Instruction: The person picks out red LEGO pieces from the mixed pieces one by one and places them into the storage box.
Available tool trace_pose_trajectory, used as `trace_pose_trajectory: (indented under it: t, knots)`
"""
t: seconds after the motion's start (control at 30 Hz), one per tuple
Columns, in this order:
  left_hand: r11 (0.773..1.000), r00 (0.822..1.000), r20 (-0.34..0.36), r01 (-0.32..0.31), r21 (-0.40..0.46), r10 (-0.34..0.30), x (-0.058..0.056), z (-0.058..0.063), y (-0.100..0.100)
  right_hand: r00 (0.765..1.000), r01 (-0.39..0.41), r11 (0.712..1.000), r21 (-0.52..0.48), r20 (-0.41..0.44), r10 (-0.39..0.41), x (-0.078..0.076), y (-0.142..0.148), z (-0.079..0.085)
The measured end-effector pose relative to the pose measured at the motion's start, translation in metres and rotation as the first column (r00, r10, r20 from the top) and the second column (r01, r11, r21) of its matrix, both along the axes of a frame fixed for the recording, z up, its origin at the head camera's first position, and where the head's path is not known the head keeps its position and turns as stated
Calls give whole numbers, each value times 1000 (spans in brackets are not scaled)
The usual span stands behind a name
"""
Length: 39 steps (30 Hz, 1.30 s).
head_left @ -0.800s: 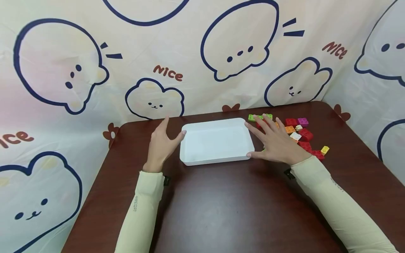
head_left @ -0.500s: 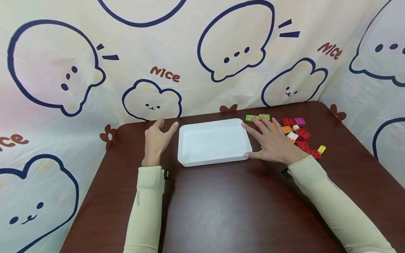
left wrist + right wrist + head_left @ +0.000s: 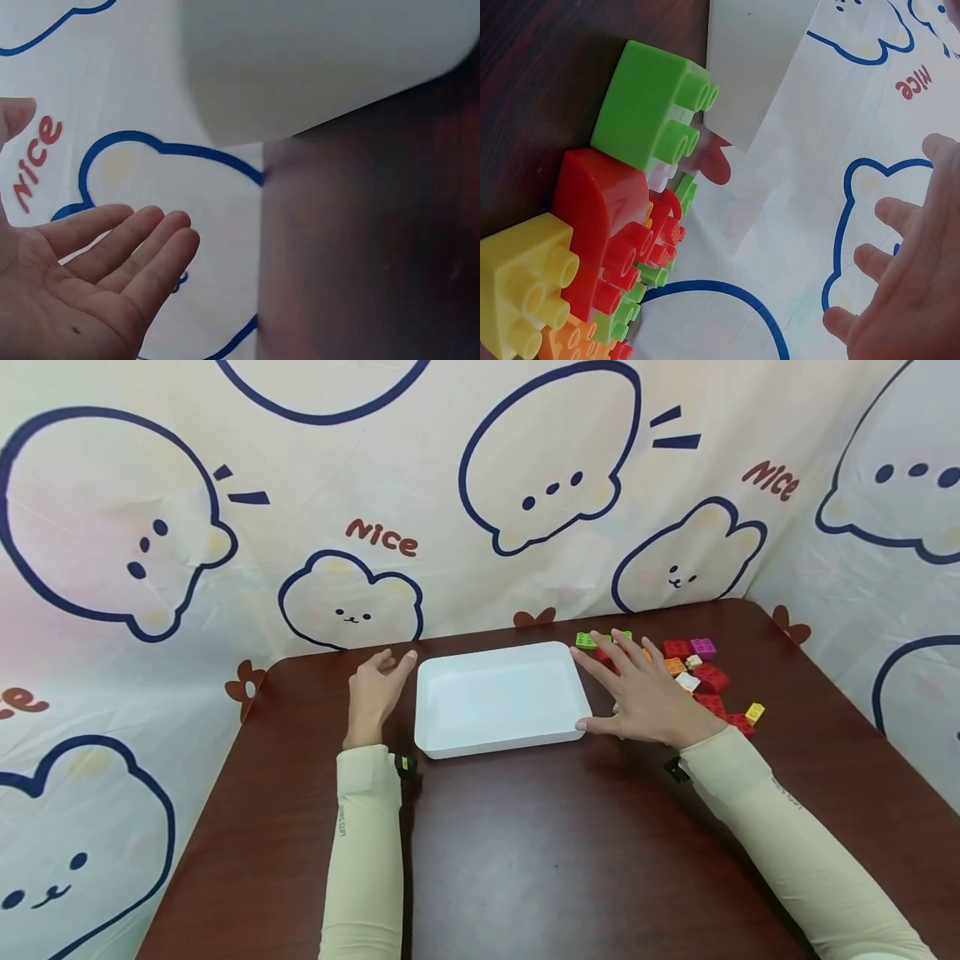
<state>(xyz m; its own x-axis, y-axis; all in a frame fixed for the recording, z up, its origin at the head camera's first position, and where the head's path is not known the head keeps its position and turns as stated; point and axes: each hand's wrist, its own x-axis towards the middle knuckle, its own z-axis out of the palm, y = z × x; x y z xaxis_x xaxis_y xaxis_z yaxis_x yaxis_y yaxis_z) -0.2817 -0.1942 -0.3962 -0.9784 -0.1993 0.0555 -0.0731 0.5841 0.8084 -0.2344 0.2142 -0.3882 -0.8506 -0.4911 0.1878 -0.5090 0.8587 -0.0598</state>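
A white rectangular tray (image 3: 502,697) lies on the dark brown table, with bare floor showing inside. To its left is my left hand (image 3: 375,697), a small gap away from the wall and holding nothing. In the left wrist view the hand's (image 3: 97,285) fingers are extended, and the tray (image 3: 330,67) fills the upper right. At the opposite side my right hand (image 3: 648,697) spreads its fingers, thumb at the tray's near right corner and forefinger by the far corner. Whether these press on it is unclear. The right wrist view shows loosely spread fingers (image 3: 892,217).
Toy building bricks lie right of the tray, partly hidden by the right hand: a purple brick (image 3: 703,648), a yellow brick (image 3: 755,713) and several others. Close to the right wrist camera are a green brick (image 3: 641,105) and a red brick (image 3: 592,217). A patterned curtain (image 3: 450,485) stands behind.
The left hand has drawn back from the tray's left wall, its fingers less spread. The right hand stays at the right side. The head view has shifted slightly, moving the scene left.
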Motion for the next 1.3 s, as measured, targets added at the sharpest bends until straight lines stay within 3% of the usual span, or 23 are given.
trace_pose_trajectory:
  t: [0.4,0.7,1.1,1.3]
  knots:
    - [997,993,111,52,-62,-45,-6,-19,-2,1000,13,1000,7,5,-13,-1,-1,-3]
    - [985,975,161,165,-56,-154,-9,-32,1,1000,21,1000,6,-1,-21,-1,0,-5]
    - [979,966,182,198,-54,-185,-13,-36,0,1000,24,1000,-8,-13,-24,-6,-1,-3]
    - [977,957,205,212,-15,-205,-13,-36,-1,998,65,998,-23,-12,-66,-10,3,3]
